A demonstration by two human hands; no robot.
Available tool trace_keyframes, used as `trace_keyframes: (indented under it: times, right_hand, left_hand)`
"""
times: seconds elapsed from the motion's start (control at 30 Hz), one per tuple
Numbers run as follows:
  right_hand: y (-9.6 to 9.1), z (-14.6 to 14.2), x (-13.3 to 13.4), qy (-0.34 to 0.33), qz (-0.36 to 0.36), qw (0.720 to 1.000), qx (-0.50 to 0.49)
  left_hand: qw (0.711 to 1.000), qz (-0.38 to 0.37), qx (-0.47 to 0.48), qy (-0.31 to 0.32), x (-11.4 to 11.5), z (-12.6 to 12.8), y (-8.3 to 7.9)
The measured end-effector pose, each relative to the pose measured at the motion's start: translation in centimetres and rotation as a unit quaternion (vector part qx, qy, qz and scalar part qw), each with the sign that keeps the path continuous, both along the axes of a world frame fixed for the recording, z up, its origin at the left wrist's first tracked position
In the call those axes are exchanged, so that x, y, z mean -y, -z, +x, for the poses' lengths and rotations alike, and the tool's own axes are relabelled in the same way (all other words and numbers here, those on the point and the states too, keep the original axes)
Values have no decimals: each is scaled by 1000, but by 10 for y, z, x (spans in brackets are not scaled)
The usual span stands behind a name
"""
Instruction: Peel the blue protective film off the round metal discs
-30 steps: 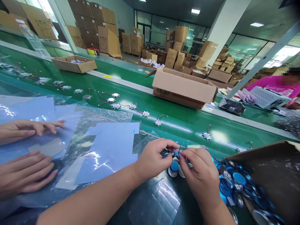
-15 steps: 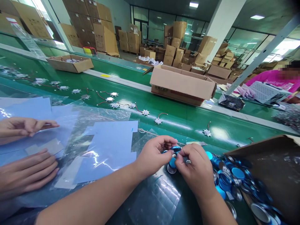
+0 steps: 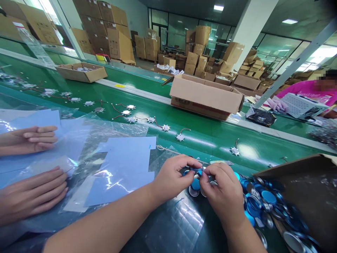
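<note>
Upper background, cardboard cartons: stacked high along the glass walls.
Across the middle, green conveyor bench: holds an open carton and a row of star-shaped LED boards with red wires.
Far right, co-worker in pink: gloved hands near a white perforated panel.
Left, blue film sheets: on clear plastic, a co-worker's hands resting on them.
Lower right, heap of blue metal caps: on the bench, just below the wrist, running into a brown carton.
Lower centre, left grip: closed, fingertips pinching a small blue cap, partly hidden.
Lower centre, right grip: closed on the same cap, touching the left fingers.
</note>
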State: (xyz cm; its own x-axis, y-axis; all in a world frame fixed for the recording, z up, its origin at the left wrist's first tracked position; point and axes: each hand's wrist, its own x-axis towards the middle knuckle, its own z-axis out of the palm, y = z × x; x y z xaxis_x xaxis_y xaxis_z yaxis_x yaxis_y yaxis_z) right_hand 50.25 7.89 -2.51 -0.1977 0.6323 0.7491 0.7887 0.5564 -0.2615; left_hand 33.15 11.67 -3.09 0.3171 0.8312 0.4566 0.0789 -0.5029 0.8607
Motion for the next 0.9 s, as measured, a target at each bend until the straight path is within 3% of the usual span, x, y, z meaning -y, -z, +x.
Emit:
trace_keyframes:
  times: [0.1, 0.23, 0.37, 0.47, 0.6, 0.9]
  right_hand:
    - [-1, 1, 0, -3, -3, 1000, -3]
    - [0, 0, -2, -11, -4, 1000, -2]
    - [3, -3, -4, -23, -7, 1000, 3]
    - [6, -5, -4, -35, -7, 999, 11]
    - [6, -4, -4, -38, 9, 999, 4]
    - [14, 2, -9, 27, 5, 999, 18]
  left_hand:
    - [1000, -9, 3, 7, 0, 1, 1]
    - [986, -140, 89, 18, 2, 7, 1]
    - [922, -308, 234, 35, 0, 13, -1]
    - [873, -383, 299, 21, -6, 13, 1]
    - [848, -411, 334, 13, -13, 10, 3]
    - [861, -401, 299, 86, -5, 11, 0]
